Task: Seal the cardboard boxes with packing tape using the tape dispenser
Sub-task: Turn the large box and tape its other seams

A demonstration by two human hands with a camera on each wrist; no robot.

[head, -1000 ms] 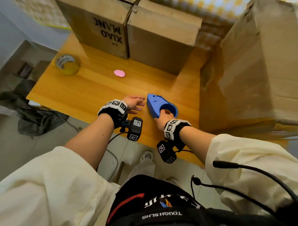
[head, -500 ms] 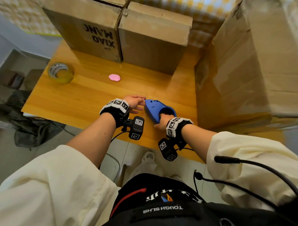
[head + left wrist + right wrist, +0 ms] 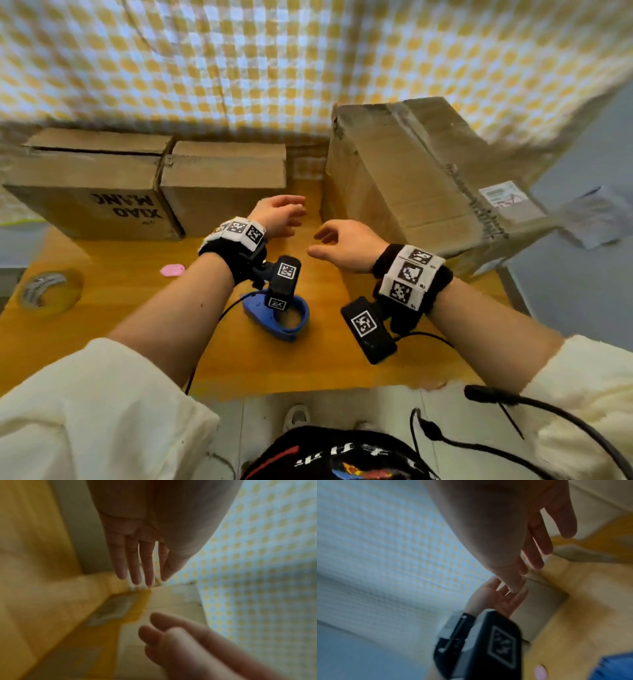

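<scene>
We have let go of the blue tape dispenser (image 3: 277,317); our hands, left (image 3: 279,216) and right (image 3: 346,245), now reach empty and loose-fingered toward the large cardboard box (image 3: 411,178).

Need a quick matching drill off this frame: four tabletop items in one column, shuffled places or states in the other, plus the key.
Things:
1. blue tape dispenser
2. tape roll
3. pink object
4. tall cardboard box

Places or states:
A. far left edge of the wooden table
B. on the right, standing higher than the other boxes
C. lying on the table beneath the left wrist, in neither hand
D. small, lying in front of the box printed XIAO MANG

Pairs: 1-C, 2-A, 3-D, 4-B
</scene>
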